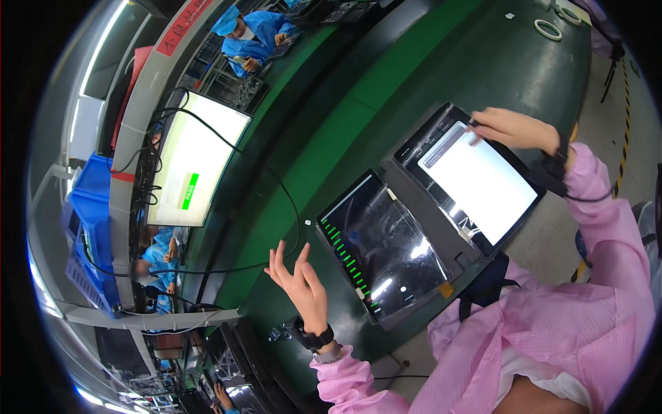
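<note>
Two tablets lie side by side in a grey fixture on the green bench. The nearer tablet has a dark screen with a column of green bars along its edge. The farther tablet shows a bright white screen. My right hand rests at that tablet's far top edge, fingers bent and touching the screen near the corner. My left hand hovers above the bench left of the dark tablet, fingers spread, holding nothing. Both arms wear pink striped sleeves, with a black watch on my left wrist.
A lit monitor with a green bar stands at the left, black cables trailing across the bench. Blue crates sit behind it. People in blue coats work at the far end and lower left. Tape rolls lie at the far right.
</note>
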`<state>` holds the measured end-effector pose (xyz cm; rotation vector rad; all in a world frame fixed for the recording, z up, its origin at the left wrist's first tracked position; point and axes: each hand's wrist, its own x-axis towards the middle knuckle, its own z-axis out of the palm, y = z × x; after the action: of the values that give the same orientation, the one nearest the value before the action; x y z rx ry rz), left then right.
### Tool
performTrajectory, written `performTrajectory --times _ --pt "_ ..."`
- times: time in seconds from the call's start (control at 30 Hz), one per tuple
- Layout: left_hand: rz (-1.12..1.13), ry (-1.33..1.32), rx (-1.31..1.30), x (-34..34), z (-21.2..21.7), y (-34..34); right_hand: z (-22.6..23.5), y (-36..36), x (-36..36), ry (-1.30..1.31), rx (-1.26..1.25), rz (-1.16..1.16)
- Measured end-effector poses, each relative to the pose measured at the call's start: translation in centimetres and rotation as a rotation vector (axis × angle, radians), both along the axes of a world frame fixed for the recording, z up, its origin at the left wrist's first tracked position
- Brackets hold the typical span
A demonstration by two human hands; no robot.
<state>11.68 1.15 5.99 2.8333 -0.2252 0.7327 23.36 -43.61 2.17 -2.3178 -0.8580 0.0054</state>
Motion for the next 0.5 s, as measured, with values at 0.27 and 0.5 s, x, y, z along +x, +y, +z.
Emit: performTrajectory --times 0.27,0.5 --pt "-0.077 0.093 -0.048 -5.3 -1.3 -0.6 -1.0 -0.1 -15.1 0.636 0.703 -0.104" --pt "-0.125 0.124 -0.065 -9.0 -3.5 -1.8 -6.3 8.8 -22.8 0.968 0.719 0.099"
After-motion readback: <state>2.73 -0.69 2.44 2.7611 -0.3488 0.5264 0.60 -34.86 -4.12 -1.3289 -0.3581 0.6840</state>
